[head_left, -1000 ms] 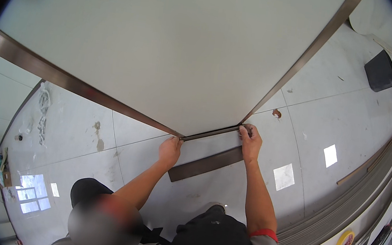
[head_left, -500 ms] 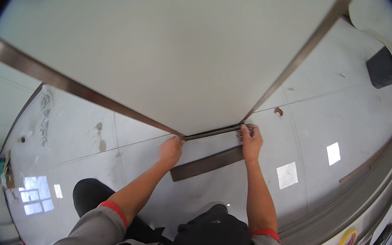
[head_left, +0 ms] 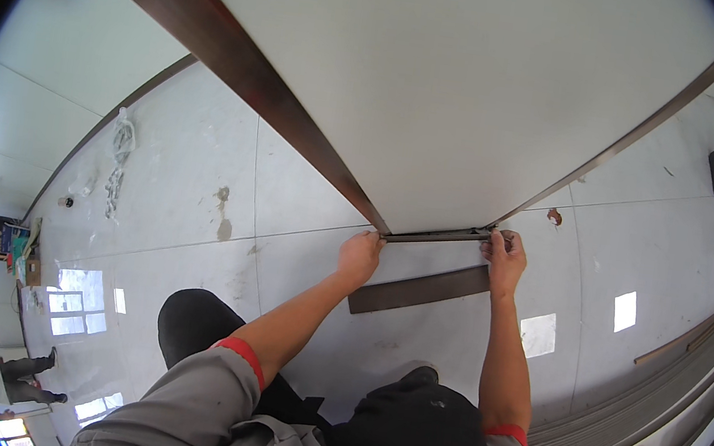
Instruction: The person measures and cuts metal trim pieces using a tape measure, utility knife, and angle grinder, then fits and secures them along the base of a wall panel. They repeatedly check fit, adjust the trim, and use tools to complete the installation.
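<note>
Reaching forward and down, both arms stretch toward the foot of a white panel (head_left: 445,99), the left forearm slanting inward and the right one nearly straight ahead. The left hand (head_left: 359,258) is curled, narrow, at one end of a thin dark strip (head_left: 437,237); the right hand (head_left: 505,259) pinches the other end. The strip lies along the panel's lower edge, though whether it touches is hard to tell. Near it, a flat brown board (head_left: 416,289) rests on the floor (head_left: 307,262).

Since half a second ago, the view has swung left, a person's legs (head_left: 28,378) have appeared far left, and the hands have stayed at the strip's ends.
</note>
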{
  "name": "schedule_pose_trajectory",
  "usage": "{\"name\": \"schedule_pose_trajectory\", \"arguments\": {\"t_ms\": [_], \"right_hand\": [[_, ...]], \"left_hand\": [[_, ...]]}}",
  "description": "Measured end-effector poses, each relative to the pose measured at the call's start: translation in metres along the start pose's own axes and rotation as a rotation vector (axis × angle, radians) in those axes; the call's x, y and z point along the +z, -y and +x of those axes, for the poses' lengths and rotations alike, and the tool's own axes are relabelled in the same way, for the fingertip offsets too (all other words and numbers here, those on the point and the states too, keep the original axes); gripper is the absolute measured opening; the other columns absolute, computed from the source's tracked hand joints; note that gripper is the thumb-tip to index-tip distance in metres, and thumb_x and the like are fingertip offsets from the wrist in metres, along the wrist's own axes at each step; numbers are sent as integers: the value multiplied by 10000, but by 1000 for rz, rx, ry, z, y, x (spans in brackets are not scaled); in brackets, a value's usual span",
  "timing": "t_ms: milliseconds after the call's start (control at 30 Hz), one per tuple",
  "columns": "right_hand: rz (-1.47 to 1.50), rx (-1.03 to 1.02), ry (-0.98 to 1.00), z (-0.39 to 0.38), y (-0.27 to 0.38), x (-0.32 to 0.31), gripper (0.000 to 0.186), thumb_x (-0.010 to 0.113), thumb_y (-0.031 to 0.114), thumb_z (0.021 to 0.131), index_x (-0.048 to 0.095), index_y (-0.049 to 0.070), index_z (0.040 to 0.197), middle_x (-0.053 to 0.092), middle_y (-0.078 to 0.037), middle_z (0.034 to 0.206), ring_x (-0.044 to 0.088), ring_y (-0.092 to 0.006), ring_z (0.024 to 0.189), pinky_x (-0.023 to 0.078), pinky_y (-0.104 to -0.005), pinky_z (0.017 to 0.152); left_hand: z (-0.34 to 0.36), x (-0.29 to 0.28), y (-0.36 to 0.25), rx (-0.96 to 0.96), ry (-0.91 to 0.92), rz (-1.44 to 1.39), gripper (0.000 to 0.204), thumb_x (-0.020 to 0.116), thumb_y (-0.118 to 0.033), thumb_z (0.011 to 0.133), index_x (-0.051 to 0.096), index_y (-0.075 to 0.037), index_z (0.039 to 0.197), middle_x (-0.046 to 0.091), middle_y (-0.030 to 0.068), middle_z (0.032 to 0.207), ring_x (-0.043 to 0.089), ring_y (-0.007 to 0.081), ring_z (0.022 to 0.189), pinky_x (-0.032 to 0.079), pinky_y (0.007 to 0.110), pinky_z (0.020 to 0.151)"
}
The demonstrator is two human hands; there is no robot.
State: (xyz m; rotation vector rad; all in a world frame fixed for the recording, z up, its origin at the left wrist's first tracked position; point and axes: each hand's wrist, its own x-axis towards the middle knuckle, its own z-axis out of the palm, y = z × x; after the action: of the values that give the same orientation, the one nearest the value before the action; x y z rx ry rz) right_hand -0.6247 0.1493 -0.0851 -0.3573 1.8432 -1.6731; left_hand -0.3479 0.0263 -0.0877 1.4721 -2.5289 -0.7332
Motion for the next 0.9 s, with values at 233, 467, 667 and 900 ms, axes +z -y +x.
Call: {"name": "schedule_pose_trajectory", "arguments": {"t_ms": [233, 467, 667, 900], "right_hand": [[21, 10, 14, 5, -4, -6, 158, 682, 165, 994, 634, 14, 996, 679, -49, 819, 675, -111, 673, 560, -244, 603], [76, 50, 26, 4, 5, -7, 165, 679, 143, 995, 634, -10, 951, 660, -54, 797, 658, -112, 657, 553, -243, 591], [104, 92, 5, 4, 10, -6, 150, 671, 119, 979, 624, -9, 916, 653, -62, 787, 657, -128, 630, 552, -259, 573], [102, 128, -9, 10, 15, -6, 158, 676, 90, 951, 627, -16, 844, 650, -68, 759, 658, -139, 605, 564, -272, 562]], "left_hand": [[0, 1, -2, 9, 9, 1, 254, 578, -250, 1004, 651, -19, 929, 663, 186, 909, 645, 409, 913, 508, 524, 785], [0, 2, 2, 41, -11, -14, 271, 562, -254, 1011, 650, -12, 927, 664, 192, 903, 647, 416, 890, 506, 531, 779], [0, -1, 1, 37, -5, -18, 270, 565, -259, 1010, 649, -18, 922, 665, 190, 899, 648, 415, 891, 508, 533, 779], [-1, 0, 3, 57, -23, -22, 256, 575, -253, 1008, 642, -22, 920, 666, 183, 897, 649, 413, 879, 511, 528, 767]]}}
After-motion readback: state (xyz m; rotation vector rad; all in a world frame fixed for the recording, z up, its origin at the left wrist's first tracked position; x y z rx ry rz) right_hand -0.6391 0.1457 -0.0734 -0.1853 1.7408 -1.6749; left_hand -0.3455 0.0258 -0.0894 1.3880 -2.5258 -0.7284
